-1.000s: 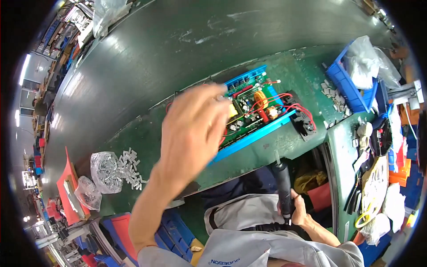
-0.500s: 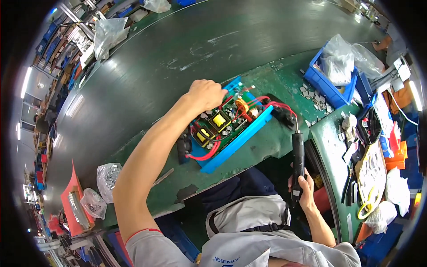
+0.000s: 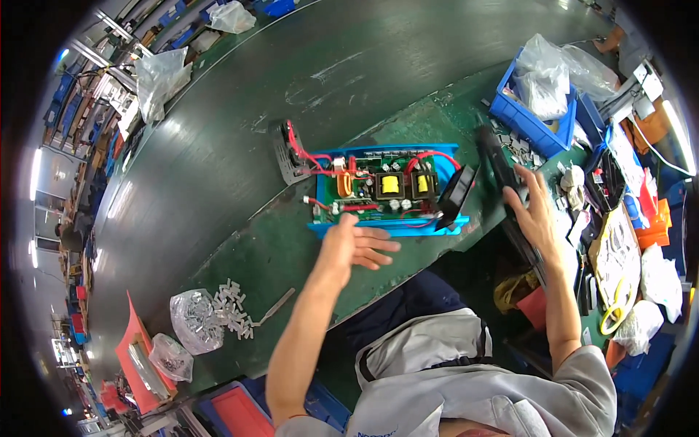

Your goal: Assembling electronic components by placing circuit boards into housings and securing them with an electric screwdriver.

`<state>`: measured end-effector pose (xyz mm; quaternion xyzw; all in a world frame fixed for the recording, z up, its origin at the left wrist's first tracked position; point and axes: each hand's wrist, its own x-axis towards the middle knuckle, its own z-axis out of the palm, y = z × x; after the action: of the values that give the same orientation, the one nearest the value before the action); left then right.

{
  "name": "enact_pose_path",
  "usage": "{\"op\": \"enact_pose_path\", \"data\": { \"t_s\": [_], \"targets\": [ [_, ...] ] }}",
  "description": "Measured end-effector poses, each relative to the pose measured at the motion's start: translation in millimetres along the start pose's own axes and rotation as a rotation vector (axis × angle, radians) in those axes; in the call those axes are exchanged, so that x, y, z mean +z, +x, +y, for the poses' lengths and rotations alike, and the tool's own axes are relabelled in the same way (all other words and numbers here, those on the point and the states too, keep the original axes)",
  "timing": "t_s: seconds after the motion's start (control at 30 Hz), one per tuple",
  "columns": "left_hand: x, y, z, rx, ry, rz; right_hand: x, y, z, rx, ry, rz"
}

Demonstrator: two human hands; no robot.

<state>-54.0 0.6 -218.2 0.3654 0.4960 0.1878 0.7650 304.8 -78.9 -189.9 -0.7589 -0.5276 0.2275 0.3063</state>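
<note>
Blue-framed circuit board (image 3: 370, 194) lies on the green bench (image 3: 255, 255), turned end for end since the earlier frames. The left hand (image 3: 345, 250), fingers spread, is at its near edge; the right hand (image 3: 537, 213) has shifted the black screwdriver (image 3: 499, 164) near the blue bin (image 3: 526, 127), its grip too blurred to tell.

1. A light grey, short-sleeved fabric work shirt (image 3: 473, 386), creased across the front, with a pointed collar flap (image 3: 424, 421).
2. Small dark blue lettering (image 3: 376, 435) on the chest, mostly cut off.
3. Loose, wide grey sleeves (image 3: 593, 382); both forearms and hands (image 3: 540, 211) bare.
4. A dark strap (image 3: 460, 361) at the waist.
5. Dark navy cloth trousers (image 3: 404, 306).
</note>
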Motion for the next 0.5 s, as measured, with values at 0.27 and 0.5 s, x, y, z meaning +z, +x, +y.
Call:
{"op": "enact_pose_path", "data": {
  "t_s": [0.27, 0.5],
  "targets": [
    [1.3, -34.0, 4.8, 0.308, 0.258, 0.177, 20.7, -14.2, -30.1, -0.245, 0.036, 0.035],
    [-95.9, 4.5, 40.9, 0.704, 0.728, 0.961, 48.5, -6.9, -30.8, -0.163, 0.06, -0.007]
  ]
}}
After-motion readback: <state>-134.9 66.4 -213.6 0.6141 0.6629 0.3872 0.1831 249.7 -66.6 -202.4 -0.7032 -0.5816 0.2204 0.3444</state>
